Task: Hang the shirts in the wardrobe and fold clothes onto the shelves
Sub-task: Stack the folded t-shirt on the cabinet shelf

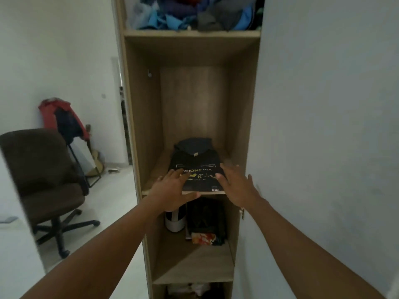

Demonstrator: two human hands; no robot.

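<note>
Folded black shirt [197, 167] w/ "INDONESIA" print lies flat on middle shelf [151, 180] of wardrobe [138, 117], at front edge, centred. Left hand [172, 190] & right hand [236, 186] flank shirt's front corners, fingers spread open, gripping nothing. Loose clothes pile [194, 14] on top shelf.

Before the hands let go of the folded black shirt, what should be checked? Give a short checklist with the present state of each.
1. Folded black shirt lies flat on the middle shelf: ok.
2. Shirt fully behind the shelf's front edge: not ok, its front reaches the edge.
3. Left hand and right hand open, not gripping: ok.
4. Room behind the shirt to push it deeper: ok.
5. Shirt centred on the shelf: cannot tell.
</note>
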